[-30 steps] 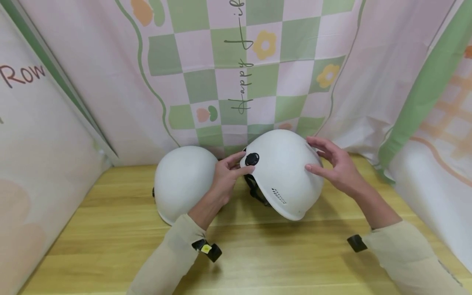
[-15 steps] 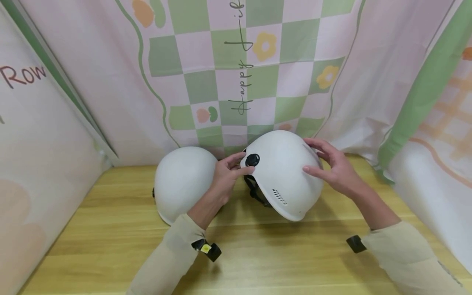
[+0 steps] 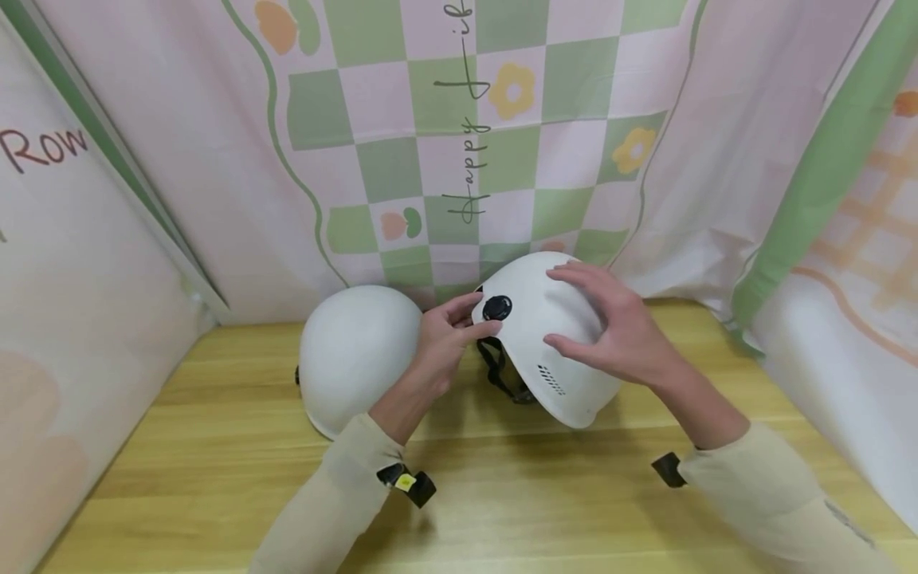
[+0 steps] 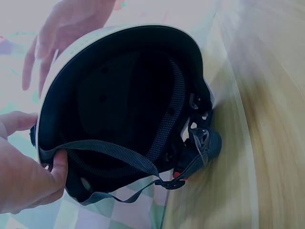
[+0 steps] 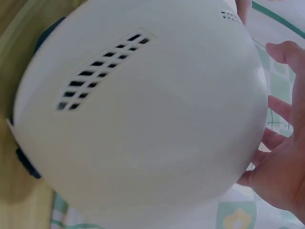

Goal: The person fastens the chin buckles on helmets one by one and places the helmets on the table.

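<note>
Perhaps midway: left of centre, one white helmet (image 3: 358,351) rests on the bench (image 3: 215,478); the left hand (image 3: 439,351) pinches the tilted vented helmet (image 3: 527,343), not yet level; the right hand (image 3: 631,339) keeps fingers apart.

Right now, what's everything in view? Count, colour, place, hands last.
Tilted helmet: 1, white, right of centre in head view
Round knob: 1, black, on tilted helmet's side
Vent patches: 2 visible, dark slots, in its shell
Chin strap: 1, dark, across its opening
Second helmet: 1, white, left of it
Tabletop: 1, yellowish wood, beneath both
Printed cloth: green-and-white checks, behind helmets
Wrist cameras: 2, black, one per wrist
Sleeves: 2, beige, on forearms
Left hand: 1, bare, pinching tilted helmet's rim by knob
Right hand: 1, bare, spread beside its shell; contact unclear
</note>
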The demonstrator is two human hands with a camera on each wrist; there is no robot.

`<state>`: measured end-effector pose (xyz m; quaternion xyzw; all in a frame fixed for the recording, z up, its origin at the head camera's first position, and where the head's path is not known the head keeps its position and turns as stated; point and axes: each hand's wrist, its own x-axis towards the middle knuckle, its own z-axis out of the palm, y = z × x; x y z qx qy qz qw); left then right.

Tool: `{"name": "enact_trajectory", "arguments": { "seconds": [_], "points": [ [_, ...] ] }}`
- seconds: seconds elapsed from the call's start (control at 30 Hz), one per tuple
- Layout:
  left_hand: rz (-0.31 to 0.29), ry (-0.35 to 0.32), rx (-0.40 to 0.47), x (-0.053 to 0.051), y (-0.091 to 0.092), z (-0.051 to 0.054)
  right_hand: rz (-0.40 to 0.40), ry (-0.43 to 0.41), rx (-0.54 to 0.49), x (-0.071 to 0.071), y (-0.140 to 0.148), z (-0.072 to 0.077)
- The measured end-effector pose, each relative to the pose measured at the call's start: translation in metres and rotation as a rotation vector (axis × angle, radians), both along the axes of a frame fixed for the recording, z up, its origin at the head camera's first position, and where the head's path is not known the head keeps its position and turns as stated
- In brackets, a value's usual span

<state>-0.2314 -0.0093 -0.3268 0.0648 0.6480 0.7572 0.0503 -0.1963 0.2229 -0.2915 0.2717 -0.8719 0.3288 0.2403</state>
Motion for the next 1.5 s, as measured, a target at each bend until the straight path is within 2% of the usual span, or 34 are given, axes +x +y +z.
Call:
{"name": "enact_trajectory", "arguments": {
  "seconds": [0.17,0.5,0.77,1.1,1.3,1.5],
  "points": [
    [0.008,-0.004,-0.004,0.002,0.004,0.004,0.009,0.036,0.077,-0.005,-0.01,0.004],
    [-0.001,0.001,0.071,0.002,0.003,0.011,-0.013,0.041,0.157,-0.006,-0.012,0.004],
    [-0.011,0.003,0.091,0.004,0.005,0.014,-0.104,0.021,0.27,0.0,-0.014,0.005],
    [-0.029,0.061,0.091,0.004,0.011,0.013,-0.133,0.037,0.299,0.002,-0.01,0.006],
    [-0.059,0.115,0.03,0.003,0.01,0.011,-0.15,0.014,0.289,0.002,-0.007,0.006],
    [-0.025,0.167,0.008,0.0,0.005,0.005,-0.161,-0.014,0.272,0.001,-0.003,0.007]
  ]
}}
